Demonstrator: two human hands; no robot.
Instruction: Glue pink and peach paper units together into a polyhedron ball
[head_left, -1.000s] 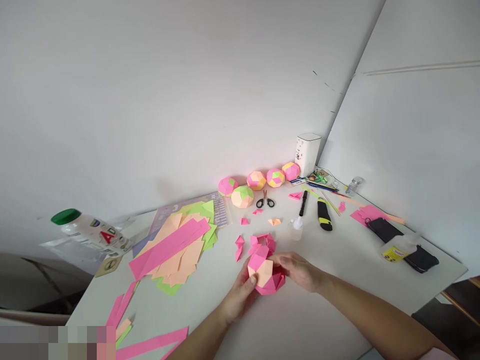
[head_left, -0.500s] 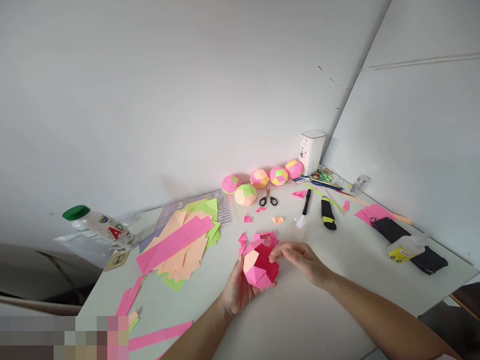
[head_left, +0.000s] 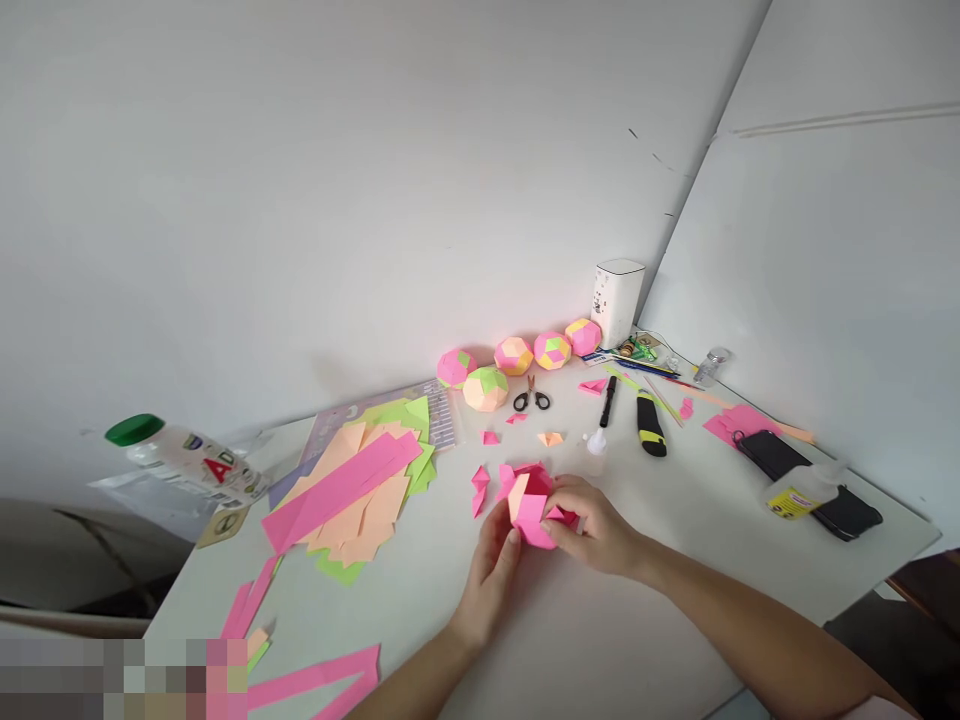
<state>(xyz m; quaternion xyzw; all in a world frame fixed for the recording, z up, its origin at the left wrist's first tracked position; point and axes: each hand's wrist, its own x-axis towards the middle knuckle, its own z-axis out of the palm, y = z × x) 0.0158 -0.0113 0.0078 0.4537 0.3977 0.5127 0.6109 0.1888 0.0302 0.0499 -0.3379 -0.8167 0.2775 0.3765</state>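
Both my hands hold a half-built paper ball [head_left: 531, 508] of pink and peach folded pieces, just above the white table [head_left: 600, 640]. My left hand [head_left: 491, 575] cups it from below and the left, thumb on its side. My right hand [head_left: 592, 525] grips its right side with curled fingers. Loose pink folded pieces [head_left: 480, 488] lie on the table just behind and left of the ball.
Several finished paper balls [head_left: 514, 355] sit by the wall near scissors [head_left: 531, 400], a marker [head_left: 606, 400], a cutter [head_left: 649, 424] and a small glue bottle [head_left: 595, 440]. A stack of pink, peach and green paper [head_left: 352, 485] lies left. A phone [head_left: 802, 485], another glue bottle [head_left: 799, 492] and a green-capped bottle [head_left: 180, 455] are around.
The paper ball has been turned in my hands and my right hand, off it half a second ago, has closed on its right side again.
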